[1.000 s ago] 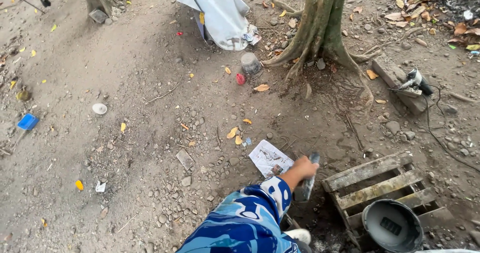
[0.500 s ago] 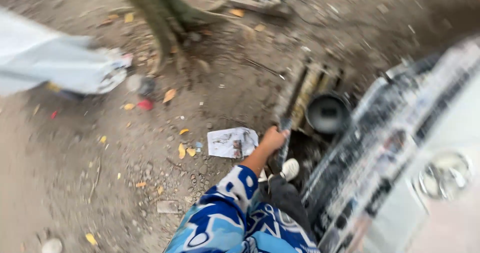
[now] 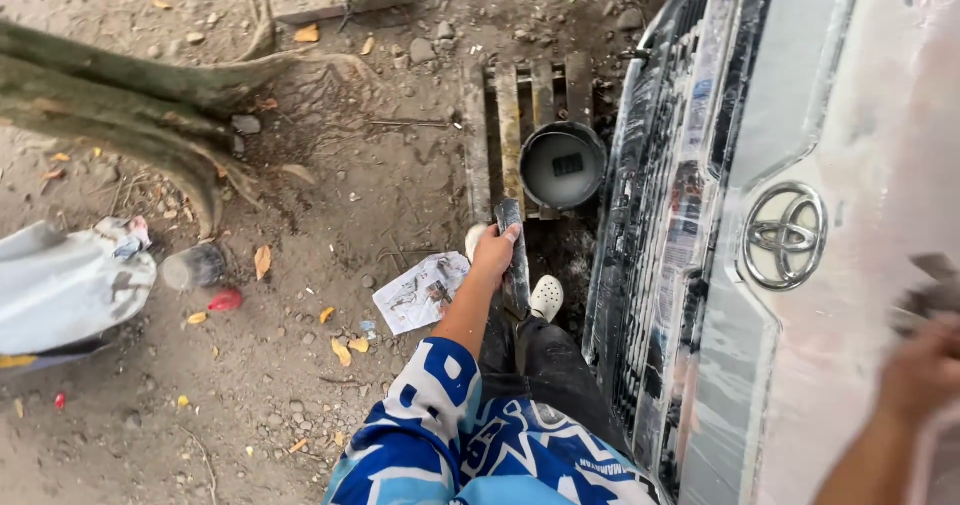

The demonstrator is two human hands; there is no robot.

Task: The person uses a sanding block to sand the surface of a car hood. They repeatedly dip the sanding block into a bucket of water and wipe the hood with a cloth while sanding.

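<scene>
My left hand (image 3: 493, 252), on a blue and white patterned sleeve, hangs down over the dirt and grips a long flat grey block (image 3: 512, 215) by its side. My right hand (image 3: 925, 370) is blurred at the right edge. It presses a small grey sheet (image 3: 935, 283) against the pale, dusty bonnet (image 3: 860, 115) of a car. The car's emblem (image 3: 785, 235) and dark grille (image 3: 655, 215) lie between my two hands. My white shoe (image 3: 546, 297) stands just below the block.
A black round bucket (image 3: 562, 165) sits on a wooden pallet (image 3: 510, 95) by the grille. A newspaper scrap (image 3: 420, 293) lies on the dirt. Tree roots (image 3: 120, 115), a white bag (image 3: 60, 285) and a small jar (image 3: 195, 265) are at the left.
The view has swung to the right, bringing the car's front and my right hand into sight. My left hand still holds the grey block at about the same spot near the pallet.
</scene>
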